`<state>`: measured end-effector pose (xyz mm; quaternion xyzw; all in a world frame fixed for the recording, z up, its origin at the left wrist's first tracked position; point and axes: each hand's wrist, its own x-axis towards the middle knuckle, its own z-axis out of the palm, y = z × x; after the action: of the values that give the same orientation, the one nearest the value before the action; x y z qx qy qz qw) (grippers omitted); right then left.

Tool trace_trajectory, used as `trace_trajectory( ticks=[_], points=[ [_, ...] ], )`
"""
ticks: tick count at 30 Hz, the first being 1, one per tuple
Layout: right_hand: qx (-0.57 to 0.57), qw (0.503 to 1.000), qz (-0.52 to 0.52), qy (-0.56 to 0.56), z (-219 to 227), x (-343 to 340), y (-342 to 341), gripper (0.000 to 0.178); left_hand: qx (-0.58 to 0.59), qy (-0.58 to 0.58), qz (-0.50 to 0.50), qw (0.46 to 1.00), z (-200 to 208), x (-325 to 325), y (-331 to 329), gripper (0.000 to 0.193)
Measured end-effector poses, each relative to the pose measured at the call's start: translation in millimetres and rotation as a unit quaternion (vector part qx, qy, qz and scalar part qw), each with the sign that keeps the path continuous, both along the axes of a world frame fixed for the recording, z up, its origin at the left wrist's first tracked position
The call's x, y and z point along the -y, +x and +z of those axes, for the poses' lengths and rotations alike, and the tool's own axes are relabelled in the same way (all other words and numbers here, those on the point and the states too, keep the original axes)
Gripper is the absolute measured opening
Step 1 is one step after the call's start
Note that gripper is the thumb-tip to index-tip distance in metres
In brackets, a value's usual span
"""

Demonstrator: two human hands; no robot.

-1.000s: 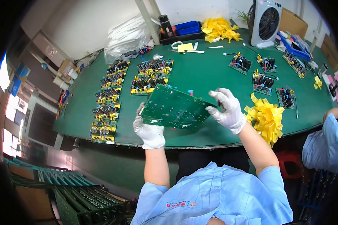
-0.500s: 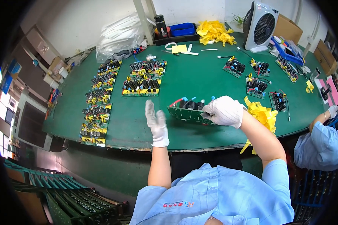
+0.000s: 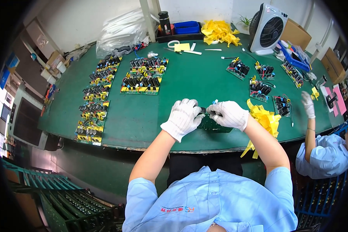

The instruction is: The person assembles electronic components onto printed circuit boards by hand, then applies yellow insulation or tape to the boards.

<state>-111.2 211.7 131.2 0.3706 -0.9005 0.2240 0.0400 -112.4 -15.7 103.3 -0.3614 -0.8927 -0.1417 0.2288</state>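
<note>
A green circuit board (image 3: 217,127) is held at the near middle of the table, tilted, with its underside partly toward me and much of it hidden by my gloves. My left hand (image 3: 184,118), in a white glove, is closed on the board's left part, beside a black component. My white-gloved right hand (image 3: 229,115) grips its right part, fingers curled over the top edge. A small blue-and-white part shows above the right fingers. Close to my right wrist lies a heap of yellow tape strips (image 3: 266,120), some hanging over the table edge.
Boards with yellow parts (image 3: 92,118) stand in two columns at left. Several smaller boards (image 3: 260,89) lie at right. Behind are a blue bin (image 3: 187,28), more yellow strips (image 3: 220,33) and a grey fan (image 3: 268,30). At the far right a co-worker's gloved hand (image 3: 308,104) reaches over the table.
My left hand, open and apart before, has moved right and closed on the circuit board. The right hand still holds it. The co-worker's hand has moved left, over the table.
</note>
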Motion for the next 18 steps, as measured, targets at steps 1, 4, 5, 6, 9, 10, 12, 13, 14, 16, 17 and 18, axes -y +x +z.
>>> trace_trajectory(
  ticks=[1, 4, 5, 6, 9, 10, 12, 13, 14, 16, 17, 18],
  points=[
    [-0.002, 1.000, -0.002, -0.002, 0, 3, 2, 0.021, -0.002, -0.002, -0.002, 1.000, 0, 0, -2, 0.021],
    [-0.015, 0.996, -0.045, 0.076, -4, 10, 5, 0.021, 0.032, -0.042, -0.010, 0.999, 3, -2, -4, 0.022],
    [-0.017, 0.996, -0.047, 0.073, -3, 12, 7, 0.021, 0.053, -0.066, -0.002, 0.996, 5, -3, -4, 0.023],
    [-0.008, 0.995, -0.055, 0.087, -1, 13, 7, 0.021, 0.073, -0.091, 0.005, 0.993, 7, -4, -6, 0.023],
    [0.003, 0.993, -0.062, 0.104, -1, 13, 8, 0.021, 0.093, -0.127, 0.022, 0.987, 13, -7, -2, 0.025],
    [0.012, 0.993, -0.048, 0.106, 1, 13, 9, 0.021, 0.090, -0.129, 0.020, 0.987, 15, -7, 0, 0.025],
    [0.038, 0.994, -0.022, 0.098, -1, 11, 8, 0.023, 0.109, -0.138, 0.033, 0.984, 18, -7, 5, 0.027],
    [0.036, 0.994, -0.025, 0.095, -2, 11, 7, 0.023, 0.106, -0.141, 0.030, 0.984, 18, -8, 8, 0.027],
    [0.041, 0.994, -0.022, 0.097, -4, 10, 7, 0.023, 0.108, -0.142, 0.039, 0.983, 18, -8, 10, 0.027],
    [0.045, 0.994, -0.021, 0.099, -2, 11, 10, 0.023, 0.109, -0.142, 0.046, 0.983, 17, -8, 14, 0.028],
    [0.059, 0.993, -0.030, 0.100, 0, 13, 13, 0.022, 0.097, -0.136, 0.045, 0.985, 15, -7, 15, 0.028],
    [0.074, 0.991, -0.038, 0.102, 1, 14, 15, 0.020, 0.087, -0.129, 0.044, 0.987, 14, -7, 16, 0.028]
  ],
)
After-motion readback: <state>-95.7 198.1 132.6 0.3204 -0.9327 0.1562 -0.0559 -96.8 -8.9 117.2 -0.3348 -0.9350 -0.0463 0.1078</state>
